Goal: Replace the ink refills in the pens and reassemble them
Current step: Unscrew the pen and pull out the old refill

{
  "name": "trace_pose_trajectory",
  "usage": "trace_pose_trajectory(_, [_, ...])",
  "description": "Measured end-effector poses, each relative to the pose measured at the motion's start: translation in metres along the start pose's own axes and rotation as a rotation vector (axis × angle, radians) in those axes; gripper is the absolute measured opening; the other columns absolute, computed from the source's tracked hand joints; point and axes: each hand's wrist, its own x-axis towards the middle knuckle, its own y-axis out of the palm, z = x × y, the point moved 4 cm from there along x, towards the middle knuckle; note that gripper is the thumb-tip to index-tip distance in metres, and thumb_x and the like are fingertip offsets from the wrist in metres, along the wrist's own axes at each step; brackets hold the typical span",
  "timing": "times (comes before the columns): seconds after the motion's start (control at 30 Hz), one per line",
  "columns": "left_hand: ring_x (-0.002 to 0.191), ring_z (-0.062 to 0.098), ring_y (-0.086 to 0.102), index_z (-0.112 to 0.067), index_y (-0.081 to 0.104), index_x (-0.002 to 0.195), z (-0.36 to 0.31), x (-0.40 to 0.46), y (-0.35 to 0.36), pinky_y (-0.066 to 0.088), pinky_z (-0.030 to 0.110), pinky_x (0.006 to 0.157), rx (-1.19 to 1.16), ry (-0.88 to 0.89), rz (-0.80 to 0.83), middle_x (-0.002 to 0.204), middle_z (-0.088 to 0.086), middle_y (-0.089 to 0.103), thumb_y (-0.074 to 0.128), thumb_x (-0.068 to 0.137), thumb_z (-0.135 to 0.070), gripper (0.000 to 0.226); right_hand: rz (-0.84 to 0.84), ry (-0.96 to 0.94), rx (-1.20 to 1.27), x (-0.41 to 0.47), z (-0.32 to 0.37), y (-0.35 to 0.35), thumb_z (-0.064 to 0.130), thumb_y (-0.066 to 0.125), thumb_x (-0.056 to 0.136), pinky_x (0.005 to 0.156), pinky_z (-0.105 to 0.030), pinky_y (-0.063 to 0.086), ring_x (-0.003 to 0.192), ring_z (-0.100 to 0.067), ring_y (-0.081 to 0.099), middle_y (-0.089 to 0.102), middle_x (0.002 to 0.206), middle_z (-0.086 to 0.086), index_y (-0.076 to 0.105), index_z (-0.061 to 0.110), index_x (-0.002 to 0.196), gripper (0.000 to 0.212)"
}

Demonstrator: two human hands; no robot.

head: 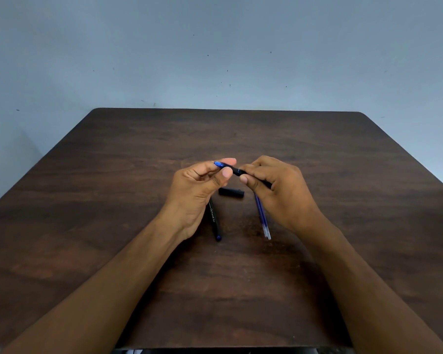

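Observation:
Both hands hold one black pen [237, 171] level above the table. My left hand [201, 185] pinches its blue tip end between thumb and forefinger. My right hand [276, 187] grips the black barrel. Below the hands a black pen cap [231, 192] lies on the wood. A second black pen [214, 219] with a blue end lies under my left wrist, partly hidden. Several blue ink refills [262, 218] lie together under my right hand, their upper ends hidden.
The dark wooden table [113, 200] reaches back to a pale blue wall [215, 60]. Its near edge runs along the bottom of the view and its right corner falls away at the far right.

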Motion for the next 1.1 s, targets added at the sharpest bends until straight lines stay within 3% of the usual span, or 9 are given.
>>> trace_pose_trajectory(0.17, [0.081,0.004,0.067,-0.019,0.08,0.079,0.0009,0.0032,-0.0019,0.051,0.022,0.073,0.01,-0.011,-0.104,0.099,-0.001,0.078,0.087,0.056,-0.039,0.031,-0.014,0.009,0.023,0.0002,0.0021,0.0009,0.01,0.068,0.093,0.074,-0.035,0.056,0.084,-0.019,0.064,0.07,0.093,-0.007,0.074,0.008,0.116,0.023])
trace_pose_trajectory(0.37, [0.102,0.004,0.066,-0.02,0.075,0.114,0.0016,0.0023,-0.0017,0.05,0.017,0.082,-0.028,-0.01,0.048,0.11,0.0,0.075,0.078,0.077,-0.022,0.037,-0.027,0.026,0.019,0.0002,-0.0003,0.0007,0.007,0.069,0.093,0.072,-0.03,0.053,0.082,-0.019,0.063,0.069,0.091,-0.007,0.075,0.006,0.111,0.02])
trace_pose_trajectory(0.57, [0.088,0.005,0.067,-0.02,0.081,0.088,0.0004,0.0031,-0.0036,0.051,0.022,0.076,-0.02,-0.012,-0.084,0.103,-0.001,0.077,0.084,0.064,-0.032,0.027,-0.026,0.014,0.02,0.0006,0.0023,0.0025,0.01,0.069,0.093,0.073,-0.026,0.053,0.083,-0.017,0.064,0.07,0.091,-0.006,0.075,0.008,0.112,0.02])
trace_pose_trajectory(0.73, [0.066,0.011,0.054,-0.019,0.077,0.074,0.0011,0.0047,-0.0029,0.047,0.027,0.073,0.023,-0.019,-0.13,0.076,-0.004,0.072,0.087,0.056,-0.042,0.031,-0.024,0.006,0.019,0.0008,0.0031,0.0039,0.011,0.068,0.094,0.071,-0.021,0.049,0.081,-0.016,0.063,0.069,0.089,-0.006,0.075,0.008,0.112,0.02])
trace_pose_trajectory(0.8, [0.071,0.009,0.06,-0.02,0.078,0.083,0.0014,0.0044,-0.0027,0.048,0.027,0.073,0.035,-0.024,-0.089,0.08,-0.005,0.073,0.086,0.06,-0.042,0.033,-0.02,0.012,0.01,0.001,0.002,0.004,0.011,0.067,0.094,0.071,-0.017,0.047,0.081,-0.015,0.062,0.069,0.089,-0.006,0.075,0.008,0.111,0.019])
trace_pose_trajectory(0.93, [0.102,0.004,0.065,-0.025,0.075,0.111,0.0007,0.0026,-0.0024,0.05,0.018,0.08,0.056,0.02,0.034,0.107,-0.003,0.074,0.075,0.08,-0.026,0.032,-0.022,0.045,-0.007,0.0005,-0.0015,0.003,0.01,0.067,0.094,0.069,-0.018,0.048,0.08,-0.014,0.061,0.068,0.09,-0.004,0.075,0.007,0.111,0.019])
trace_pose_trajectory(1.0, [0.109,0.006,0.064,-0.024,0.076,0.108,-0.0001,0.0019,-0.003,0.05,0.018,0.081,0.054,0.037,0.033,0.111,-0.002,0.074,0.072,0.081,-0.023,0.027,-0.019,0.049,-0.01,0.0004,-0.0018,0.0034,0.011,0.067,0.094,0.07,-0.021,0.05,0.08,-0.014,0.061,0.068,0.09,-0.004,0.075,0.009,0.111,0.019])
trace_pose_trajectory(1.1, [0.098,0.002,0.067,-0.023,0.079,0.095,-0.001,0.002,-0.004,0.052,0.018,0.077,0.057,0.01,-0.047,0.108,-0.003,0.076,0.076,0.074,-0.027,0.021,-0.02,0.042,-0.004,0.0004,0.0,0.0038,0.012,0.066,0.095,0.071,-0.024,0.052,0.081,-0.015,0.062,0.068,0.091,-0.004,0.075,0.01,0.113,0.02])
